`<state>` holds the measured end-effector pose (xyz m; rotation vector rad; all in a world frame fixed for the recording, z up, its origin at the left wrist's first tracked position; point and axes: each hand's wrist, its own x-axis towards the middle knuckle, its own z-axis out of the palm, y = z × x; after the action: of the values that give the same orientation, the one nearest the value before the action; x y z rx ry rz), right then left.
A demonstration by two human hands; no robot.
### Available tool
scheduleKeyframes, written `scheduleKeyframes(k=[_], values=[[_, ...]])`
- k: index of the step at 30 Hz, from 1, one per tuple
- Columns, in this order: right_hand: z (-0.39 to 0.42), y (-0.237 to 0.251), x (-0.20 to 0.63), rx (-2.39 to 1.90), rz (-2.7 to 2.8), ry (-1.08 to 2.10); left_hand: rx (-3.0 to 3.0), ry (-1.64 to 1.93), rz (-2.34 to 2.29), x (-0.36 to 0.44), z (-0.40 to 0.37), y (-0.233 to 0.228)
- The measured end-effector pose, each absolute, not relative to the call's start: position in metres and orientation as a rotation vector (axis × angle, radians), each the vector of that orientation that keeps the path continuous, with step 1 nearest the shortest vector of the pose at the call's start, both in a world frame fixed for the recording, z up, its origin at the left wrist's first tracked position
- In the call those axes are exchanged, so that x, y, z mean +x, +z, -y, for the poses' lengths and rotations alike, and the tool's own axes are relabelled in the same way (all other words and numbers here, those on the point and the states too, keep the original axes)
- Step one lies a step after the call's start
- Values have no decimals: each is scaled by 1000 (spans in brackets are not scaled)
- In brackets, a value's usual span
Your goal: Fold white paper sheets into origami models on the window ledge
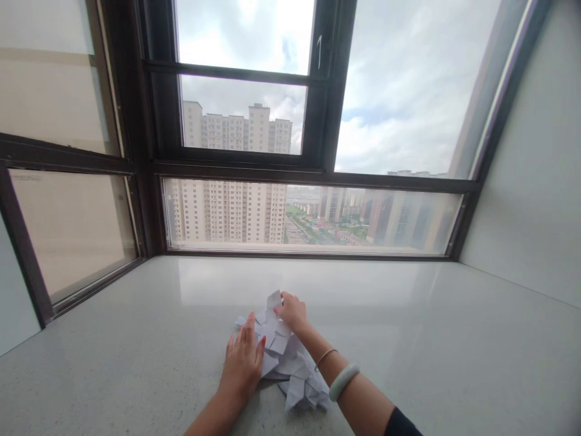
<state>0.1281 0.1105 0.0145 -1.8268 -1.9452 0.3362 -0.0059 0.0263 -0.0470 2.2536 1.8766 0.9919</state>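
A loose heap of folded white paper pieces (297, 366) lies on the pale stone sill, close to me. My left hand (244, 358) rests against the left side of the heap with its fingers stretched out over the edge pieces. At the far end of the heap, my right hand (293, 312) pinches a white paper piece (274, 300) between thumb and fingers; that piece stands up at a tilt. The lower tips of some papers are hidden under my hands. A pale bangle (344, 381) and a thin beaded bracelet (325, 357) circle my right wrist and forearm.
The speckled, glossy sill (122, 351) spreads around the heap. Behind it rises a dark-framed window (245, 172) with tall buildings outside. A white wall (526, 200) closes off the right side, and another window pane (77, 224) stands on the left.
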Motion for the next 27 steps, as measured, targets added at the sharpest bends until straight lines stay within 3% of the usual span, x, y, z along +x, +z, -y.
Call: scheduleKeyframes(k=[5, 11, 20, 24, 27], values=[[-110, 34, 149, -1698, 1904, 435, 2169, 1129, -1743, -7, -27, -39], [-80, 21, 165, -1665, 1935, 479, 2161, 1153, -1706, -8, -22, -30], [-30, -5, 182, -1617, 2054, 418, 2579, 763, -1626, 5, -9, -29], [-26, -17, 182, -1660, 2024, 425, 2514, 581, -1810, 0, -12, -32], [-29, -19, 183, -1631, 1959, 492, 2483, 634, -1969, -4, -13, -31]])
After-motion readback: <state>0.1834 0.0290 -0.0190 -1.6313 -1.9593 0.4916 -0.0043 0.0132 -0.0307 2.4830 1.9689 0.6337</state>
